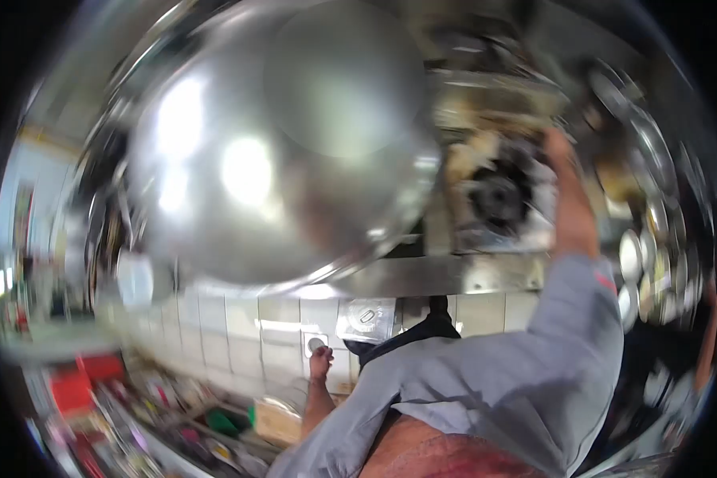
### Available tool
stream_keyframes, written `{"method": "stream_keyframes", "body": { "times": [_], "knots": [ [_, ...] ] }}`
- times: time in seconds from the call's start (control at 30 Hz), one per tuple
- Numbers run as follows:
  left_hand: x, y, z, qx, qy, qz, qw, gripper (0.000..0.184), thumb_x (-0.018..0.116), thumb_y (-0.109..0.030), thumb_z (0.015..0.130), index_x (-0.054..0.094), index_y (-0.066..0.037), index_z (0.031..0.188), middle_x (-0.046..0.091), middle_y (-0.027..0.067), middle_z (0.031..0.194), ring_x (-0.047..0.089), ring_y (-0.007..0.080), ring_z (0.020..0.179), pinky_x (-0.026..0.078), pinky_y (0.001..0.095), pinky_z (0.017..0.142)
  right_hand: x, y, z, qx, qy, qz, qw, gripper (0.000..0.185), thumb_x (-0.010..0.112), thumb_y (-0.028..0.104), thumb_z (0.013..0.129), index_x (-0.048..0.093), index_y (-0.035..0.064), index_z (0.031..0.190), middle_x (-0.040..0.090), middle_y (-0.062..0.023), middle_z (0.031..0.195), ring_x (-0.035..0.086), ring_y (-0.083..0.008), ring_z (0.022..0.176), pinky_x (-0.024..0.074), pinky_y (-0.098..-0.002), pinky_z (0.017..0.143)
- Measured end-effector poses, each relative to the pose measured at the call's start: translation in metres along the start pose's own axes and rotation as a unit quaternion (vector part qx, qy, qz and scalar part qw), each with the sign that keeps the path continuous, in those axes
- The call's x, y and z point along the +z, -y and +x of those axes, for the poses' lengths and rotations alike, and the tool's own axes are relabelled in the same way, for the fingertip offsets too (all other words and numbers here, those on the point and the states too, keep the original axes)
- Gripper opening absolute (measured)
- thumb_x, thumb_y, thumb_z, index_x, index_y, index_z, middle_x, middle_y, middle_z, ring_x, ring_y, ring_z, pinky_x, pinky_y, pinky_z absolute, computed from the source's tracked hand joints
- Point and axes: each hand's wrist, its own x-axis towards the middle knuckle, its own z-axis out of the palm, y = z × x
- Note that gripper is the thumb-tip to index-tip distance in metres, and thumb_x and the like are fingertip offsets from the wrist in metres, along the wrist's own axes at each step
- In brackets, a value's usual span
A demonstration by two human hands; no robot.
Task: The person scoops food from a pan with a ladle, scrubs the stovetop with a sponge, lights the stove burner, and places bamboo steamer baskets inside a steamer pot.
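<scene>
My right hand (562,155) reaches out over the gas stove (506,243), beside the black burner (500,195). Motion blur smears its fingers, so what they touch or hold cannot be made out. To the left of the burner, a very large shiny steel dome-like vessel or lid (295,183) fills much of the view. My left hand (320,365) hangs low by my side above the tiled floor, its fingers curled in with nothing visible in them.
Blurred round dishes (629,255) line the right side. A white container (135,279) is left of the steel dome. Lower left, a red box (84,386) and assorted items sit around a counter. Another person's arm (707,342) shows at the far right. Floor tiles (239,327) run below the stove edge.
</scene>
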Motion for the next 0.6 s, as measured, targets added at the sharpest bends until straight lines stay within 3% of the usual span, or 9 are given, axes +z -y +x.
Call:
{"method": "stream_keyframes", "body": {
  "times": [0.07,0.1,0.17,0.2,0.23,0.3,0.4,0.57,0.6],
  "knots": [
    [-0.026,0.046,0.016,0.047,0.002,0.062,0.997,0.027,0.058,-0.023,0.074,0.058,0.001,0.086,0.060,0.0063,0.068,0.057,0.0125,0.059,0.045,0.0259,0.052,-0.063,0.031,-0.071,0.049,-0.022,0.008,0.999,0.038,0.048,0.020,0.080,0.053,0.0094,0.116,0.061,-0.0161,0.097,0.057,-0.0295,0.089,0.0436,-0.0357,0.078],
    [-0.036,0.053,0.012,0.058,0.016,0.081,0.995,0.027,0.056,-0.024,0.074,0.058,0.001,0.086,0.060,0.0079,0.068,0.057,0.0130,0.059,0.046,0.0271,0.054,-0.049,-0.011,-0.085,-0.004,-0.094,0.070,0.993,0.039,0.047,0.019,0.079,0.052,0.0039,0.115,0.060,-0.0165,0.098,0.056,-0.0276,0.090,0.0426,-0.0352,0.080],
    [-0.059,0.093,0.048,0.062,0.060,0.174,0.981,0.029,0.055,-0.030,0.075,0.061,-0.003,0.086,0.062,0.0146,0.077,0.060,0.0249,0.071,0.048,0.0345,0.065,-0.029,-0.079,-0.123,-0.128,-0.171,0.104,0.971,0.039,0.045,0.015,0.076,0.053,-0.0021,0.111,0.058,-0.0182,0.104,0.055,-0.0276,0.095,0.0408,-0.0353,0.084],
    [-0.070,0.114,0.053,0.093,0.058,0.214,0.971,0.030,0.055,-0.031,0.076,0.062,-0.004,0.085,0.062,0.0166,0.082,0.060,0.0293,0.078,0.048,0.0372,0.070,-0.041,-0.045,-0.184,-0.077,-0.167,0.057,0.981,0.036,0.049,0.017,0.079,0.054,-0.0004,0.110,0.057,-0.0191,0.106,0.054,-0.0292,0.097,0.0400,-0.0351,0.086],
    [-0.083,0.115,0.048,0.084,0.069,0.225,0.968,0.032,0.055,-0.033,0.076,0.062,-0.004,0.085,0.061,0.0169,0.087,0.058,0.0318,0.083,0.047,0.0387,0.074,-0.019,-0.087,-0.195,-0.050,-0.127,0.004,0.991,0.035,0.049,0.014,0.077,0.056,0.0013,0.108,0.058,-0.0204,0.104,0.055,-0.0318,0.093,0.0415,-0.0379,0.082],
    [-0.115,0.110,0.048,0.062,0.040,0.205,0.976,0.036,0.056,-0.036,0.075,0.062,-0.004,0.088,0.060,0.0173,0.095,0.056,0.0337,0.088,0.045,0.0398,0.078,-0.012,-0.014,-0.286,-0.084,-0.112,-0.032,0.990,0.041,0.050,0.007,0.070,0.055,0.0005,0.110,0.058,-0.0210,0.102,0.055,-0.0332,0.092,0.0415,-0.0392,0.082],
    [-0.174,0.100,0.036,0.149,-0.028,0.150,0.977,0.034,0.058,-0.032,0.069,0.062,-0.003,0.087,0.061,0.0190,0.086,0.058,0.0338,0.082,0.046,0.0391,0.074,0.022,0.122,-0.397,-0.044,0.037,0.194,0.979,0.037,0.049,-0.006,0.069,0.056,-0.0041,0.105,0.060,-0.0141,0.099,0.054,-0.0227,0.090,0.0404,-0.0319,0.084],
    [-0.244,0.125,0.048,0.120,-0.149,-0.015,0.981,0.030,0.059,-0.029,0.067,0.063,-0.003,0.080,0.061,0.0195,0.083,0.058,0.0332,0.081,0.046,0.0387,0.073,0.079,0.366,-0.499,-0.252,0.302,0.355,0.848,0.023,0.054,-0.002,0.075,0.058,-0.0023,0.098,0.060,-0.0083,0.087,0.055,-0.0148,0.082,0.0426,-0.0256,0.075],
    [-0.256,0.126,0.048,0.124,-0.147,-0.011,0.981,0.030,0.060,-0.029,0.066,0.063,-0.003,0.081,0.061,0.0188,0.084,0.058,0.0326,0.081,0.046,0.0382,0.074,0.078,0.422,-0.516,-0.283,0.313,0.308,0.853,0.022,0.053,-0.001,0.075,0.058,-0.0023,0.097,0.060,-0.0084,0.087,0.054,-0.0147,0.082,0.0422,-0.0257,0.075]
  ]
}}
